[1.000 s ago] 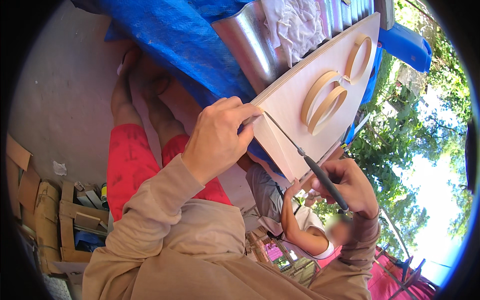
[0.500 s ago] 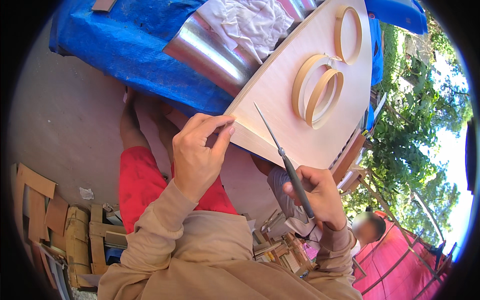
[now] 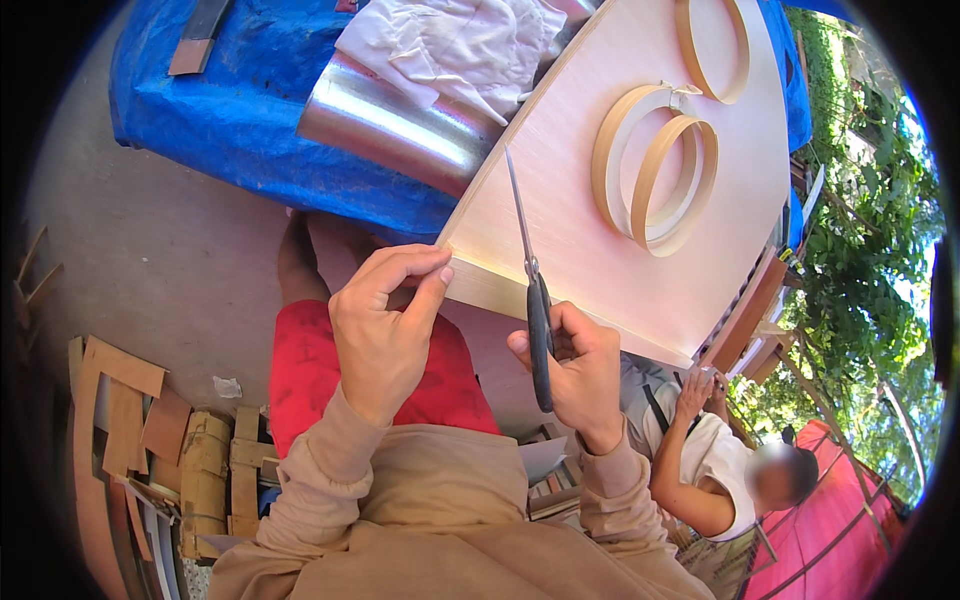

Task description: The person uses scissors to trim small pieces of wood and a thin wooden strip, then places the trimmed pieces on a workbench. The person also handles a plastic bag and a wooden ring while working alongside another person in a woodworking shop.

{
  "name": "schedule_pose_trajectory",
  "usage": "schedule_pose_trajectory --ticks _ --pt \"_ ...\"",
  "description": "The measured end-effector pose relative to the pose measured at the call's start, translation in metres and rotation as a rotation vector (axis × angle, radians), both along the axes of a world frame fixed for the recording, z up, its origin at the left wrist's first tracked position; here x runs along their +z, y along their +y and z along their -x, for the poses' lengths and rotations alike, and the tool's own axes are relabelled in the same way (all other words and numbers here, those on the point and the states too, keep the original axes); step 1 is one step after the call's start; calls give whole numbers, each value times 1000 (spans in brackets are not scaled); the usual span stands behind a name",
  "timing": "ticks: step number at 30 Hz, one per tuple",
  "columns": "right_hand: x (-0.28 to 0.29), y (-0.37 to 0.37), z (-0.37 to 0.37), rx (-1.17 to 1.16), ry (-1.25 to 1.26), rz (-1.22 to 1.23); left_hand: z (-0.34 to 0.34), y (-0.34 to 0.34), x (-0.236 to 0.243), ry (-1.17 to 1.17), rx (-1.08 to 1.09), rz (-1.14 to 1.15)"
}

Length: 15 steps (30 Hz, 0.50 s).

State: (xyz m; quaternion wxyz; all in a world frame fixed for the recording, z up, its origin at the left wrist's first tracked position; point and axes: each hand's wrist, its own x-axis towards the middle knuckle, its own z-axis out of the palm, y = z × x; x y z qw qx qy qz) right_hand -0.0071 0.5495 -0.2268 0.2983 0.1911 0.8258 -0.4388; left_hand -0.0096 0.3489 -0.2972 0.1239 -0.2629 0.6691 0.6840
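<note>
My right hand (image 3: 580, 370) grips a pair of scissors (image 3: 538, 330) by its black handles. The narrow blades look closed and point away from me, over the near edge of a pale plywood board (image 3: 560, 220). At the board's left corner, the thumb and forefinger of my left hand (image 3: 385, 320) are pinched together; what lies between them is too small to make out. Farther up the board, two round wooden hoops (image 3: 640, 185) overlap, with a small metal fitting at their top. Beyond them lies another wooden hoop (image 3: 743, 60).
A blue tarp (image 3: 230, 130) covers the surface at the left, bearing a shiny metal sheet (image 3: 390, 125) and a crumpled white cloth (image 3: 450, 45). At lower right, a co-worker (image 3: 710, 470) in a white top holds their hands near the board. Wood scraps (image 3: 125, 390) stand at lower left.
My right hand has moved left, nearer my left hand, and the scissors stand more upright. The co-worker has come further into view, hands raised. The whole view has shifted slightly.
</note>
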Motion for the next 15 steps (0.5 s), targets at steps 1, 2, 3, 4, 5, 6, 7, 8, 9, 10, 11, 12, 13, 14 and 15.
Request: schedule_pose_trajectory --ticks 1,2,3,4,5,6,7,8,9,10,11,12,13,14,15 --pt "-4 0 0 -32 26 20 0 0 0 -15 -1 -9" --pt "-8 0 0 -58 35 50 0 1 1 6 -14 18" --pt "-12 1 1 -51 63 36 0 1 1 13 -26 39" --pt "-15 2 3 -37 71 25 0 2 2 18 -37 53" --pt "-18 3 4 -41 75 24 0 3 2 5 -18 36" --pt "-21 4 4 -45 68 34 0 4 2 -8 1 21" --pt "-23 5 5 -64 57 54 0 5 2 -21 12 7" --pt "-25 5 5 -111 36 88 0 5 1 -20 21 17" --pt "-28 5 4 -103 55 96 0 6 1 -22 21 27" --pt "-30 5 2 -123 65 120 1 7 1 -28 23 47" --pt "-32 5 1 -142 54 154 1 8 1 -33 32 46" --pt "-33 5 0 -136 81 147 2 10 2 -44 40 57" --pt "-34 6 -1 -129 90 151 3 11 3 -55 40 80" --pt "-35 6 -2 -137 91 167 4 12 4 -71 48 89" --pt "-35 7 -3 -127 97 161 4 13 6 -90 46 106"
